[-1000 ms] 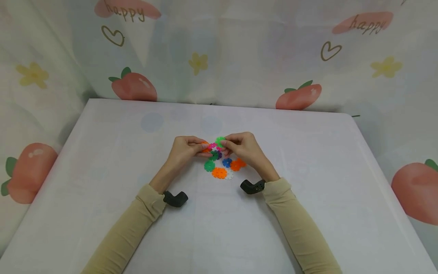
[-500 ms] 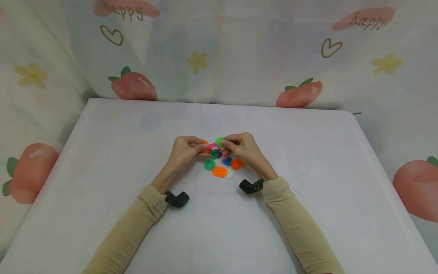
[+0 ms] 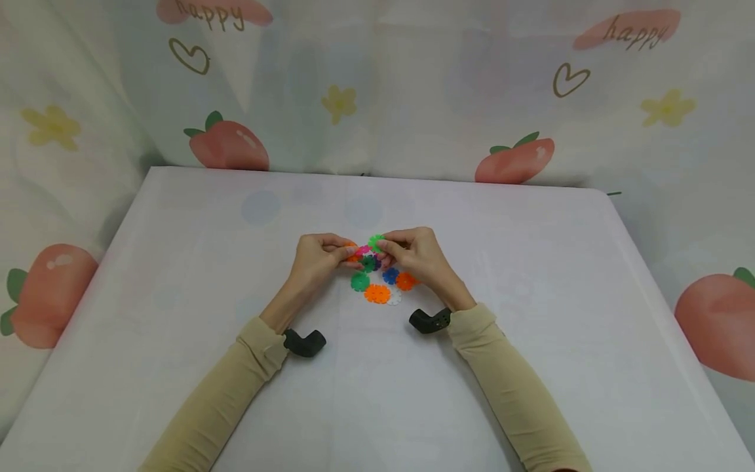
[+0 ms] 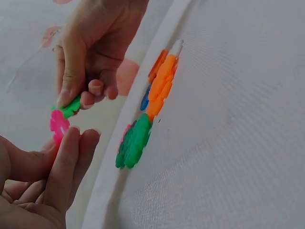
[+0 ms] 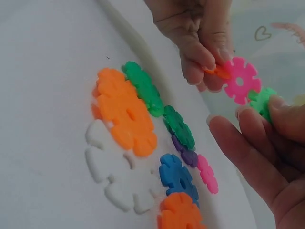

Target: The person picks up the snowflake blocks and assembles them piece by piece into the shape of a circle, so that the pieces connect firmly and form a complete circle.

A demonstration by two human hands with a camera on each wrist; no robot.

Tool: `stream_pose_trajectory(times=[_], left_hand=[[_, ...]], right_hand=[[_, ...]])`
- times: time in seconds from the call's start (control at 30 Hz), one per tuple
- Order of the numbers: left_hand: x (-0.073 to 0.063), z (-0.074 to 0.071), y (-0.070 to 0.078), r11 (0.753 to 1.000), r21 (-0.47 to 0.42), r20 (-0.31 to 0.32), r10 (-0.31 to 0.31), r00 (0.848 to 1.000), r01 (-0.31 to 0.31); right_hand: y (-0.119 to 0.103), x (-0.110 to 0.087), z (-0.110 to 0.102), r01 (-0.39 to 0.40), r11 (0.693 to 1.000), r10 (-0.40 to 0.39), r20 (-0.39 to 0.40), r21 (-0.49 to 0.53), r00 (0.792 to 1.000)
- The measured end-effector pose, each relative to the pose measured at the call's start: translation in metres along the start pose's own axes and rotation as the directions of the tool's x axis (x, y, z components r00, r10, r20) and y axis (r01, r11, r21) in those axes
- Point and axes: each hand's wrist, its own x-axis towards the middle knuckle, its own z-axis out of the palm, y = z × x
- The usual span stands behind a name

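Note:
In the head view, my left hand (image 3: 315,259) pinches an orange notched plastic disc (image 5: 218,71), mostly covered by the fingers. A pink notched disc (image 5: 249,82) joins it edge to edge. My right hand (image 3: 420,252) pinches a bright green notched disc (image 5: 261,101) between thumb and fingers. Its edge meets the pink disc's rim in the right wrist view. All three are held up above the white table, over the far side of a small group of loose discs.
On the white table (image 3: 177,314) lie loose notched discs: orange (image 5: 114,98), white (image 5: 97,160), green (image 5: 143,88), dark green (image 5: 176,126), blue (image 5: 170,174), purple (image 5: 187,156), pink (image 5: 207,174) and another orange disc (image 5: 178,214). A printed curtain (image 3: 413,98) hangs behind the table.
My right hand has shifted very slightly left with the green disc, staying close against the pink one. The left hand keeps its pinch almost in place. The loose discs lie as before.

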Motion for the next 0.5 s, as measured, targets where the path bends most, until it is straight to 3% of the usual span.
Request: stream_pose_trajectory(times=[0.13, 0.33, 0.5], left_hand=[[-0.0005, -0.0002, 0.0009, 1.000, 0.005, -0.010, 0.013, 1.000, -0.013], [0.0004, 0.0018, 0.0033, 0.999, 0.032, -0.013, 0.031, 0.999, -0.030], [0.0024, -0.0044, 0.0043, 0.997, 0.076, 0.031, 0.008, 0.999, -0.010]], right_hand=[[-0.0006, 0.0004, 0.0025, 0.023, 1.000, -0.024, -0.018, -0.016, 1.000], [0.0014, -0.0003, 0.0030, -0.003, 0.998, 0.004, -0.009, 0.056, 1.000], [0.0042, 0.0019, 0.0062, -0.016, 0.999, 0.015, 0.017, 0.032, 1.000]])
